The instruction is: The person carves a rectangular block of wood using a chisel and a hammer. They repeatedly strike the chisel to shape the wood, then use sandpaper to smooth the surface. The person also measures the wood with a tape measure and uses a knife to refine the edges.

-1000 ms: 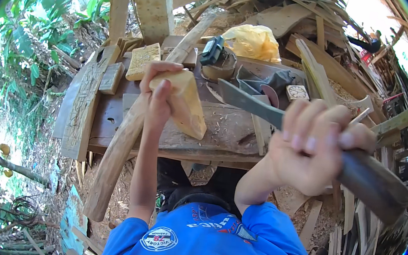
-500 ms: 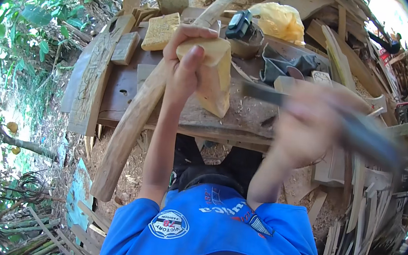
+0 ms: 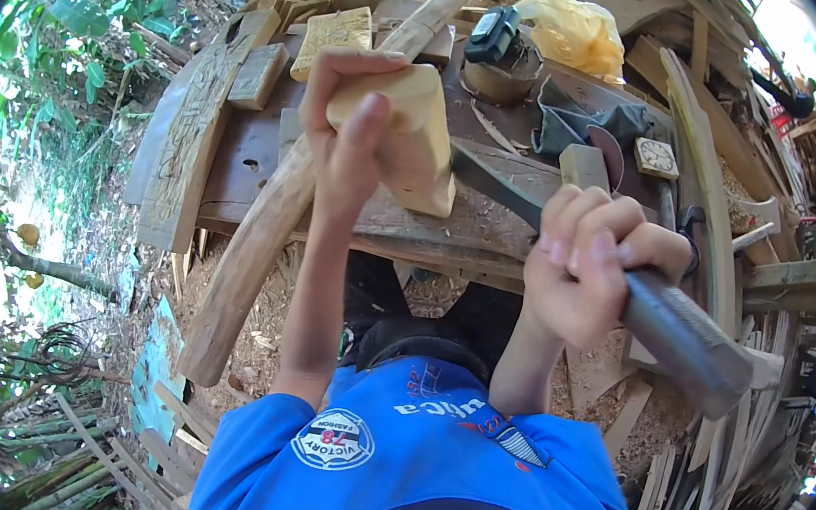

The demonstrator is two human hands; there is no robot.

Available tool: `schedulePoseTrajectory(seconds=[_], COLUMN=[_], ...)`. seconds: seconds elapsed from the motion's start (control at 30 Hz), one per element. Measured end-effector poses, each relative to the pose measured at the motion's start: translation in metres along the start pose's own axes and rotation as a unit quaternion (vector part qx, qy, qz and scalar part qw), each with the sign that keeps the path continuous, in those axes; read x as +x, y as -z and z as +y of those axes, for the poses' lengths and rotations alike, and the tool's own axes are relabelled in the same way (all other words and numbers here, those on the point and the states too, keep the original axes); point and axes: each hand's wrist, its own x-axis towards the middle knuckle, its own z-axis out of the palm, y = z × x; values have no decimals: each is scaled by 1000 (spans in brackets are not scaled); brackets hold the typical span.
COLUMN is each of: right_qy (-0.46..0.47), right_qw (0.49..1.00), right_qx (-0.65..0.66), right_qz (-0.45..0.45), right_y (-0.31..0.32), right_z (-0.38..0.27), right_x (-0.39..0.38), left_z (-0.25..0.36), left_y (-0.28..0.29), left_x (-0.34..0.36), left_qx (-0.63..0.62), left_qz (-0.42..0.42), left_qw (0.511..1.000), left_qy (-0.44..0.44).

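Note:
My left hand point(image 3: 346, 137) is wrapped round a pale, faceted wood block point(image 3: 415, 145), its thumb and fingers on the upper part. The block is held above the workbench, by a long wooden pole point(image 3: 263, 244) that slants past my left forearm. In my right hand point(image 3: 598, 262), closed in a fist, is a carving knife point(image 3: 685, 337) with a thick dark handle and a long dark blade. The blade points left, and its tip appears to be at the block's right side; whether it touches cannot be made out.
On the workbench point(image 3: 491, 234) lie carved planks point(image 3: 195, 140), a yellowish carved block point(image 3: 332, 40), a grey cloth point(image 3: 584, 124), a small tile-like block point(image 3: 656, 157) and a tin point(image 3: 498, 79) with a dark device on it. Beyond is a yellow plastic bag point(image 3: 574, 37). Wood scraps crowd the right.
The knife, blurred before, now shows clearly, its blade tip closer to the block and its handle end lower. My left hand and the block have shifted slightly left and tilted.

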Motion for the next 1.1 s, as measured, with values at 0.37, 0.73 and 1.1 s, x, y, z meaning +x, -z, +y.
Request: schedulePoseTrajectory(seconds=[0.37, 0.73, 1.1], right_qy=[-28, 46, 141], right_qw=[966, 996, 984], right_qx=[-212, -1, 90], right_qz=[-149, -77, -58], right_y=[6, -14, -17], right_z=[-64, -57, -58], right_x=[0, 8, 26], left_z=[6, 14, 9], left_y=[5, -3, -6], left_x=[-12, -18, -14], left_qx=[36, 40, 50], left_qz=[19, 14, 20], left_qw=[999, 998, 997], left_qy=[-18, -51, -64])
